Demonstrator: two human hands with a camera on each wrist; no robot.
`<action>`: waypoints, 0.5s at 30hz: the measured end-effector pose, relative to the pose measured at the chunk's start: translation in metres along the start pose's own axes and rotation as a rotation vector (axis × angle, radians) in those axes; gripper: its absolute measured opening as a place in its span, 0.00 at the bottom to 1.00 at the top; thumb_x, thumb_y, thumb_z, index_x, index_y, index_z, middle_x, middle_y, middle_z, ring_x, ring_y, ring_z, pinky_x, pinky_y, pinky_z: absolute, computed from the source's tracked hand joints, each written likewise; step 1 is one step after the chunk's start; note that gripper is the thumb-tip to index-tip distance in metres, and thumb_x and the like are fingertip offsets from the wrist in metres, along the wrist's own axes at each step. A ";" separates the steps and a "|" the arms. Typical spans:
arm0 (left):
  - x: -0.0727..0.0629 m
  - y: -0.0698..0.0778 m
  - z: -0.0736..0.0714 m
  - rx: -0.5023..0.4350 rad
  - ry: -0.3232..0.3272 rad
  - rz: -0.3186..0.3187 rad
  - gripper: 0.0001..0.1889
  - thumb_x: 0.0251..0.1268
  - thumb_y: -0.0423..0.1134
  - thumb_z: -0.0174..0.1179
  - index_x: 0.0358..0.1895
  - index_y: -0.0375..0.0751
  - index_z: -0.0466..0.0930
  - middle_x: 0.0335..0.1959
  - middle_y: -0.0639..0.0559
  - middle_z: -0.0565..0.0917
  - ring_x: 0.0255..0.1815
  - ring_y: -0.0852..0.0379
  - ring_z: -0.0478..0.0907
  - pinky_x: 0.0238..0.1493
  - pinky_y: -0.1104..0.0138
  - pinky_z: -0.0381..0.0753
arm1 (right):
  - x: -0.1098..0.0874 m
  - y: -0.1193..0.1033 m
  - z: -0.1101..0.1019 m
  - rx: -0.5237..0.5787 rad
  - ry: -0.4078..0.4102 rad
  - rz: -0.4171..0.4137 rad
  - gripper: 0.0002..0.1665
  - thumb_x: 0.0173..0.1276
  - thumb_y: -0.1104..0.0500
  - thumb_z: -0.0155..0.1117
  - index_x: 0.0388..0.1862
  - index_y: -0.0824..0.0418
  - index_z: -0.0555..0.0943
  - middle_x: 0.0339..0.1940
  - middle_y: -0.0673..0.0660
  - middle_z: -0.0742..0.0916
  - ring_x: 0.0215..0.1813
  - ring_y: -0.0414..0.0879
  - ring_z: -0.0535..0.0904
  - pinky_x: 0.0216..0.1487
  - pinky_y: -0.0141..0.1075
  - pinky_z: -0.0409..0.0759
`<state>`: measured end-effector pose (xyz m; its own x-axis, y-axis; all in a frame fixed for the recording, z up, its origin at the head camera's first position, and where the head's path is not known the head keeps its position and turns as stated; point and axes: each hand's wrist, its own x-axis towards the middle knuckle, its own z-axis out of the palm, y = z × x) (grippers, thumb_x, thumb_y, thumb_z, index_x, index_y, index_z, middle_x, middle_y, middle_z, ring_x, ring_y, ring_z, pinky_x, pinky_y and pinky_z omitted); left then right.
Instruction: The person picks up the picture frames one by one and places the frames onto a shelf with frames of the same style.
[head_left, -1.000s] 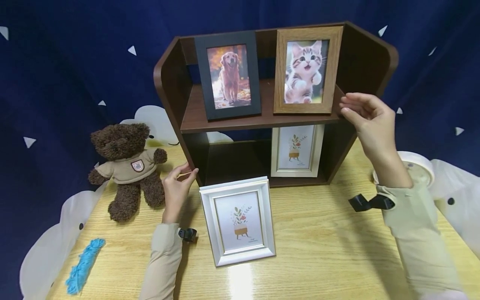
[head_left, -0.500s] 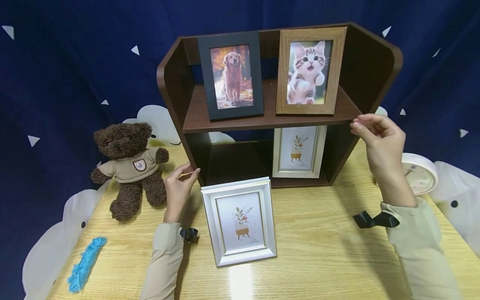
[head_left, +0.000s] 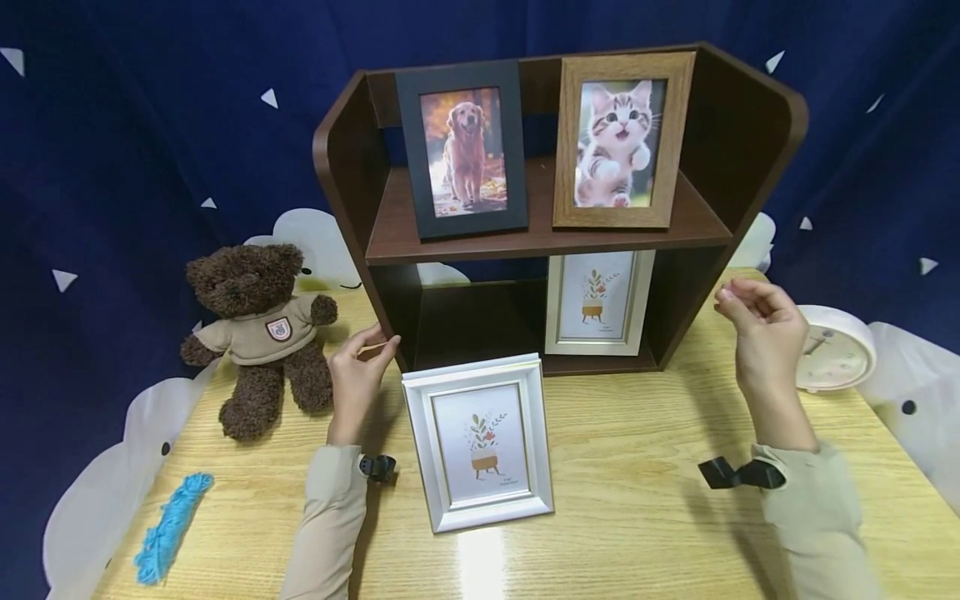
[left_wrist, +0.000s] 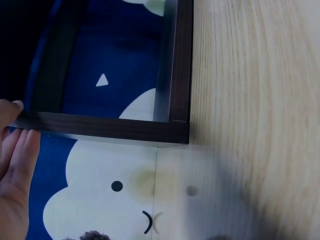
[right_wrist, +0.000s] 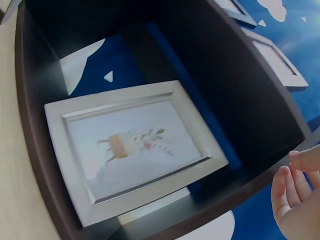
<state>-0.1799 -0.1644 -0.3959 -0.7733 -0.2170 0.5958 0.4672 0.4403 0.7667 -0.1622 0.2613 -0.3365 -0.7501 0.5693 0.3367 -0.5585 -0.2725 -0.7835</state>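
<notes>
Navy curtain (head_left: 187, 108) backs a pale wood tabletop (head_left: 622, 467). Head view: dog photo frame (head_left: 463, 150), cat photo frame (head_left: 621, 142) and top-hidden cream frame (head_left: 597, 304) stand in a dark shelf (head_left: 750, 125); white frame (head_left: 487, 446) outside, in front — seemingly three placed, one left. Left wrist: left hand (left_wrist: 15, 180), cut off, pinches the shelf's side. Right wrist: right hand (right_wrist: 302, 197), fingers bent, beside the opposite side — contact unclear.

A homelike corner resembling a child's room: a navy curtain (head_left: 135, 125) printed with white triangles (head_left: 63, 280) and smiling clouds (head_left: 112, 467) hangs behind a wood-grain bench (head_left: 622, 475), where a clothed teddy bear (head_left: 258, 337), a round white clock (head_left: 834, 358) and a dark shelf unit (head_left: 750, 142) bearing a dog picture (head_left: 465, 154) and a kitten picture (head_left: 617, 143) look domestic. Whether it is a real home cannot be told.
</notes>
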 end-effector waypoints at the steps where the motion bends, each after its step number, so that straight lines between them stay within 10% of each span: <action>1: 0.000 0.000 0.000 -0.003 0.000 0.003 0.13 0.52 0.22 0.67 0.42 0.21 0.81 0.33 0.31 0.85 0.32 0.42 0.83 0.38 0.64 0.86 | 0.000 0.002 -0.002 -0.010 0.009 0.003 0.12 0.55 0.82 0.62 0.27 0.69 0.82 0.23 0.56 0.85 0.26 0.42 0.82 0.30 0.26 0.83; 15: 0.000 0.001 0.000 -0.030 0.003 0.009 0.13 0.52 0.21 0.66 0.42 0.19 0.81 0.33 0.29 0.84 0.31 0.68 0.80 0.38 0.51 0.85 | 0.000 0.042 -0.028 -0.224 0.120 -0.023 0.15 0.55 0.79 0.64 0.30 0.61 0.85 0.28 0.49 0.85 0.31 0.37 0.80 0.36 0.20 0.80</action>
<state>-0.1794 -0.1642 -0.3951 -0.7678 -0.2158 0.6033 0.4867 0.4159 0.7682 -0.1752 0.2717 -0.3842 -0.6832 0.6647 0.3024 -0.4726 -0.0868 -0.8770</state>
